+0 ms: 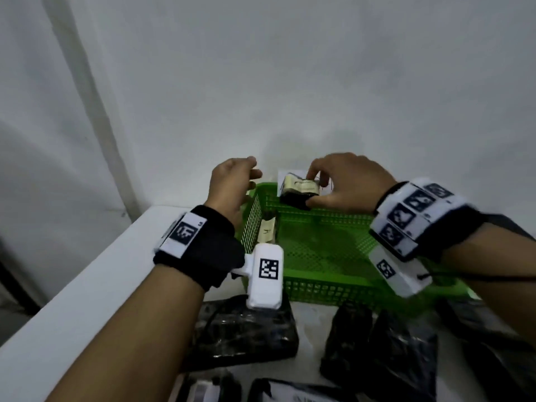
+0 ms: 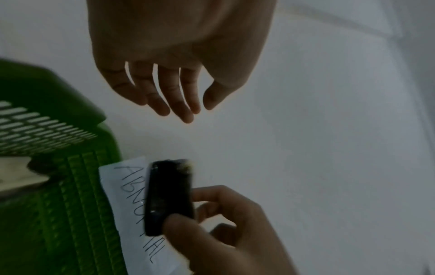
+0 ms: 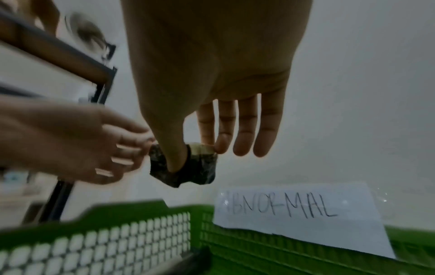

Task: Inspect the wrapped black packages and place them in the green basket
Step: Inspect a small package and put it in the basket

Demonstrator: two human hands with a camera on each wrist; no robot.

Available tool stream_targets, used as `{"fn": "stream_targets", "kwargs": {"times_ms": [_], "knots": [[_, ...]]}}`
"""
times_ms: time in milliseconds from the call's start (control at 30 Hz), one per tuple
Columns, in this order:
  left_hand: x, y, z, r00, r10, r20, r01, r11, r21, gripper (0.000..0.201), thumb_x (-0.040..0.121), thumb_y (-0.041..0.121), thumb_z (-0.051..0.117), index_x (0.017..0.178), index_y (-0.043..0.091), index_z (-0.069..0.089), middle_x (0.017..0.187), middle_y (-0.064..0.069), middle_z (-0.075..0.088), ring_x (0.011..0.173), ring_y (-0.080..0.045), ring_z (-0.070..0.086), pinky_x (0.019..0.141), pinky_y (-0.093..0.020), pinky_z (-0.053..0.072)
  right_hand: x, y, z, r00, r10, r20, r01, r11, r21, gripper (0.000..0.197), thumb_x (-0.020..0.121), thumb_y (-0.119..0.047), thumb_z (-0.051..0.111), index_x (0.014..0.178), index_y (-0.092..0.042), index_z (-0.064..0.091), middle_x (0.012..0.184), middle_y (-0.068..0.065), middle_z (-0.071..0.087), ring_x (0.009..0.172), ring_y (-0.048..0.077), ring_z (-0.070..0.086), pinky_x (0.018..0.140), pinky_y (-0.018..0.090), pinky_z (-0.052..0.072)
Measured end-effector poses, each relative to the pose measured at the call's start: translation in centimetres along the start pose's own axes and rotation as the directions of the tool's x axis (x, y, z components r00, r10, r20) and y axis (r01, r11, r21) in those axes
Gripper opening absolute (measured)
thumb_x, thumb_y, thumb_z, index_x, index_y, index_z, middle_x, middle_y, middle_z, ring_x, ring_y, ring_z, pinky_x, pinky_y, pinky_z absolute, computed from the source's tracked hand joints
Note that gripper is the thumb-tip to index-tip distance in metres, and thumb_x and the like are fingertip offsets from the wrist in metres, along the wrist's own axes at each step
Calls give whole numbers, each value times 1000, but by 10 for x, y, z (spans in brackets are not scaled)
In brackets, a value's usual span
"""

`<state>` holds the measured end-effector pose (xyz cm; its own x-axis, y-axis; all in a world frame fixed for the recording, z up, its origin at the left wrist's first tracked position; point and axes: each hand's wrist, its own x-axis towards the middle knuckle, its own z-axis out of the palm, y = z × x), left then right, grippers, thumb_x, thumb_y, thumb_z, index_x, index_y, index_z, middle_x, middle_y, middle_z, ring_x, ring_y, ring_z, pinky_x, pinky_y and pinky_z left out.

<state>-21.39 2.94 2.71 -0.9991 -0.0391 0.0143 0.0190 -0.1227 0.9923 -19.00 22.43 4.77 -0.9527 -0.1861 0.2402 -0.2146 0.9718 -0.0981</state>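
Note:
My right hand (image 1: 312, 187) pinches a small black wrapped package (image 1: 295, 191) with a beige taped end between thumb and forefinger, above the far rim of the green basket (image 1: 324, 248). The right wrist view shows the same grip on the package (image 3: 200, 167), the other fingers straight. My left hand (image 1: 251, 173) hovers over the basket's far left corner, fingers relaxed and holding nothing. In the left wrist view those fingers (image 2: 174, 96) hang loose above the held package (image 2: 168, 197). Another package (image 1: 266, 227) with a pale label lies inside the basket against its left wall.
A paper sign reading ABNORMAL (image 3: 294, 212) stands on the basket's far wall. Several loose black packages (image 1: 240, 335) lie on the white table (image 1: 87, 300) in front of the basket. A white wall stands close behind. A dark shelf frame (image 3: 101, 89) stands at the left.

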Motion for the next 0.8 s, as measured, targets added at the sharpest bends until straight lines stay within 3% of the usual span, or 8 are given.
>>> {"fn": "stream_targets", "kwargs": {"times_ms": [100, 267, 367, 467, 567, 700, 800], "knots": [[23, -7, 2, 997, -69, -24, 66, 991, -113, 18, 99, 24, 49, 85, 17, 58, 75, 3, 60, 68, -14, 50, 62, -28, 36, 41, 15, 24, 977, 25, 211, -12, 998, -62, 38, 78, -46, 79, 111, -30, 68, 106, -7, 67, 96, 18, 62, 77, 31, 49], [50, -23, 0, 995, -79, -55, 76, 996, -53, 18, 97, 18, 49, 83, 16, 59, 75, 1, 59, 71, -15, 47, 61, -27, 37, 67, 33, 66, 947, 74, 313, -37, 992, -125, 36, 79, -48, 77, 107, -29, 66, 100, -9, 67, 93, 16, 63, 81, 32, 53], [61, -30, 1, 996, -81, -28, 81, 997, 10, 23, 98, 17, 46, 80, 16, 60, 74, 1, 60, 77, -18, 49, 66, -29, 38, 72, 33, 91, 961, 3, 275, 54, 978, -200, 35, 83, -49, 71, 108, -26, 62, 100, -8, 66, 88, 14, 61, 73, 29, 48], [64, -34, 6, 999, -36, 35, 32, 993, 113, 26, 98, 16, 45, 77, 16, 61, 73, 0, 60, 70, -13, 50, 65, -29, 37, 73, 30, 110, 973, -51, 225, 99, 974, -205, 35, 83, -43, 68, 109, -26, 51, 101, -5, 61, 86, 19, 57, 69, 30, 39], [65, -38, 12, 997, 11, 79, -25, 985, 173, 28, 100, 17, 44, 78, 15, 61, 73, -1, 61, 69, -11, 51, 67, -26, 40, 71, 32, 119, 977, -25, 210, 63, 982, -176, 34, 82, -42, 65, 111, -28, 53, 98, -1, 64, 82, 23, 57, 67, 29, 38], [68, -40, 15, 1000, 6, 12, -8, 989, 147, 38, 102, 21, 39, 71, 14, 61, 68, -2, 62, 67, -13, 52, 70, -30, 39, 72, 35, 121, 989, 19, 149, 11, 981, -194, 29, 86, -43, 63, 110, -29, 56, 97, 0, 67, 78, 22, 53, 68, 29, 38], [68, -41, 18, 1000, 21, 9, -22, 978, 207, 36, 99, 23, 41, 70, 16, 62, 67, -1, 64, 69, -17, 54, 73, -33, 42, 74, 32, 121, 984, 33, 177, 8, 974, -225, 30, 87, -44, 63, 111, -29, 54, 100, 2, 67, 79, 23, 52, 69, 30, 38]]}}
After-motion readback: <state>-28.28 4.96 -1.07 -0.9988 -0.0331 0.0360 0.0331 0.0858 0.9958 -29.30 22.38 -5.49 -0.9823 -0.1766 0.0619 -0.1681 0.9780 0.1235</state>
